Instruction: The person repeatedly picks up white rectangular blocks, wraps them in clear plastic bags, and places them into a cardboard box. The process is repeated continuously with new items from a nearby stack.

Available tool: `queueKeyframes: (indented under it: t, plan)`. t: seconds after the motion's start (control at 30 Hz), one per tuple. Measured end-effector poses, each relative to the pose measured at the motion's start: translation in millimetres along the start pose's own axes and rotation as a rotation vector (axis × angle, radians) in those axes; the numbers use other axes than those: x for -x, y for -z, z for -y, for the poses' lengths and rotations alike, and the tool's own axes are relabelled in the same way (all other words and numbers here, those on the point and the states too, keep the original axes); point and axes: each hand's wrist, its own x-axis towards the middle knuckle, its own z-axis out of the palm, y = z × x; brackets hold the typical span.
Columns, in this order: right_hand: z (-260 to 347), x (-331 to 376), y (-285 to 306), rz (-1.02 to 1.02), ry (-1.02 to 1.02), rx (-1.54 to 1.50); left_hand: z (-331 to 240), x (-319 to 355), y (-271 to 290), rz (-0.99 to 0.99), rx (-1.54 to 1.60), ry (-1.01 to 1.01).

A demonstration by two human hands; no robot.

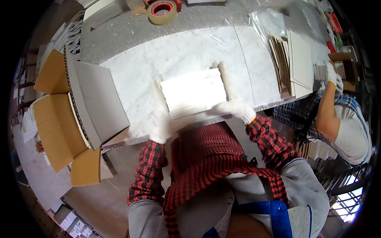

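Note:
Over the front part of the marble-patterned table, a bright white rectangular block (194, 93) sits between my two gloved hands. Uneven edges and faint lines suggest layered pieces, but glare hides what they are. My left hand (159, 123), in a white glove, is closed along the block's left side, its outline smeared by motion. On the other side, my right hand (235, 108) grips the right edge and near corner, fingers reaching up along that side. Red-and-black checked sleeves cover both forearms.
An open cardboard box (97, 87) with its flaps spread stands at the left. Flat cardboard pieces (291, 65) stand upright at the right, near clear plastic film (270, 23). A tape roll (162, 12) lies at the back. Another person (341, 123) works at the far right.

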Motion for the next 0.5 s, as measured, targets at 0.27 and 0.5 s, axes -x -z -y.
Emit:
queueKeyframes:
  t: [0.27,0.5]
  plan:
    - [9.6,-2.2,-5.2,-0.014,-0.118,0.032,38.4,-0.9,21.9,0.053,-0.465,-0.282]
    - [100.3,-44.7,-29.9,0.541,0.317,1.359,4.7,-7.8,38.0,0.095,-0.763,-0.256]
